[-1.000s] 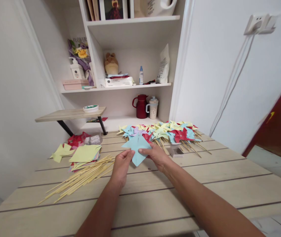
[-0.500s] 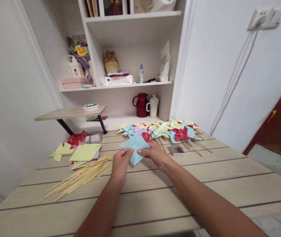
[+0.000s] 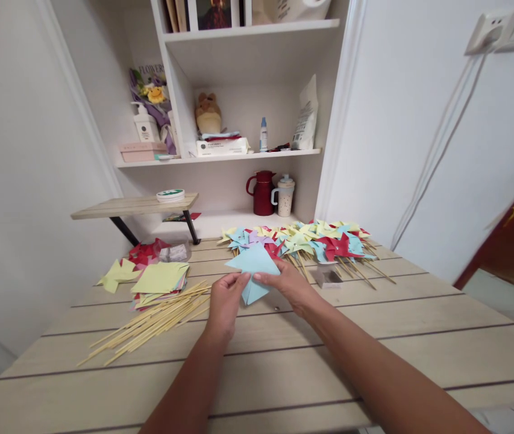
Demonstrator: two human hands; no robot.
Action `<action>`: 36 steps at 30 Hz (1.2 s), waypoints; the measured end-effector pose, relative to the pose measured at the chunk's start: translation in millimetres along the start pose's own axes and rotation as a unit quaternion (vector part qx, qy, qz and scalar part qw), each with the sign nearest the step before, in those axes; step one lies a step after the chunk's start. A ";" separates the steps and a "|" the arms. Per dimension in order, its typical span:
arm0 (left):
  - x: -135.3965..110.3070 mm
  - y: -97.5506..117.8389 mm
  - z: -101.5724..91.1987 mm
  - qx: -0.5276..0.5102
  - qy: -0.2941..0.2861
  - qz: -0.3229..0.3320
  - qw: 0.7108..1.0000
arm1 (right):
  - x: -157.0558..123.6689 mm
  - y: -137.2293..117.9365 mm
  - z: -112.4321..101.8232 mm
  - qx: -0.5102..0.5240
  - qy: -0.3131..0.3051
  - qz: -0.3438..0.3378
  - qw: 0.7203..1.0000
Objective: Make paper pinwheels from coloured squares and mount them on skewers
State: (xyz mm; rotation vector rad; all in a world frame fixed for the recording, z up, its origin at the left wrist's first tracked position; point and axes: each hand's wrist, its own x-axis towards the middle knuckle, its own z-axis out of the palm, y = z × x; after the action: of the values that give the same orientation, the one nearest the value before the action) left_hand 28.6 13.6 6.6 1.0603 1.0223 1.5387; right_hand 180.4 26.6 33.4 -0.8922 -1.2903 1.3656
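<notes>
A light-blue paper square (image 3: 253,260), turned cornerwise and slit near its lower corner, is held up over the middle of the table. My left hand (image 3: 226,298) pinches its left lower edge between thumb and fingers. On the other side my right hand (image 3: 291,283) grips it, thumb in front and fingers behind. Both thumbs sit close together near the slit. Behind the paper lies a heap of finished paper pinwheels (image 3: 335,246) on sticks, in red, yellow, blue and purple. To the left are a stack of coloured paper squares (image 3: 159,279) and loose wooden sticks (image 3: 161,322).
A small clear box (image 3: 329,278) stands right of my hands, and a tiny pin-like piece (image 3: 277,308) lies nearby. At left are yellow cut paper (image 3: 116,275) and a clear container (image 3: 175,252). A low wooden stand (image 3: 134,207), red jug (image 3: 263,194) and cup (image 3: 285,198) are at the back.
The view has shifted slightly, so everything sits a little further right. Both hands keep hold of the blue paper, and the slit now looks narrower.
</notes>
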 end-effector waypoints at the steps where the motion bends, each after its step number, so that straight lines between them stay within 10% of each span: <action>1: -0.2 -0.3 -0.1 0.007 -0.001 0.000 1.000 | 0.0 -0.4 0.3 -0.002 0.004 0.001 1.000; 16: -5.7 5.0 5.0 -0.067 -0.083 0.001 0.994 | 3.7 4.9 0.0 0.036 0.038 0.017 0.998; 28: -1.5 -1.9 1.4 -0.050 0.019 -0.036 0.998 | 0.9 12.0 7.7 0.019 0.003 0.024 1.000; 36: 1.7 3.2 -8.6 -0.126 0.105 -0.071 0.984 | 6.3 9.9 -7.1 -0.185 0.058 -0.188 0.963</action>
State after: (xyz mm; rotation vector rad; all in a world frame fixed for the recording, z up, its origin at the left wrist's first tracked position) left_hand 19.3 13.8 7.6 0.6465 0.9916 1.6361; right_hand 184.0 35.2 23.3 -0.9017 -1.5574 0.7791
